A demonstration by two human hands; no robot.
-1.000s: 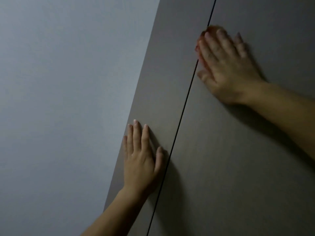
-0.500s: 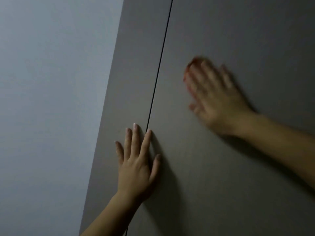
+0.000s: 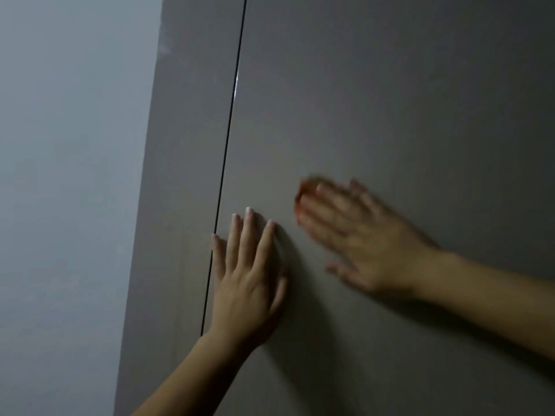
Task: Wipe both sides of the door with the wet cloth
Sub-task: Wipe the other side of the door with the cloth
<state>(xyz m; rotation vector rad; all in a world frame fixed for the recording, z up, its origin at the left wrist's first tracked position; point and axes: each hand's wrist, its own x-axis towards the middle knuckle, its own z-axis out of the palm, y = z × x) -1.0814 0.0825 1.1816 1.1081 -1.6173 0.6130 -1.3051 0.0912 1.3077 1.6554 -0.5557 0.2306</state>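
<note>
My left hand (image 3: 249, 283) lies spread flat on the door (image 3: 390, 85); right hand (image 3: 360, 244), fingers straight, presses the cloth (image 3: 303, 190); I should overlap strokes evenly.

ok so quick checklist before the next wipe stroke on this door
1. Cloth under the right hand: ok, a reddish edge shows past the fingertips.
2. Right hand flat on the door: ok, fingers look straight, though the hand is blurred.
3. Left hand bracing the door: ok, flat, with its little finger at the dark gap.
4. Hands apart, with room for the stroke: ok, bare door between them.
5. Cloth wet: cannot tell.
6. Other side of the door wiped: cannot tell, only this face shows.
</note>
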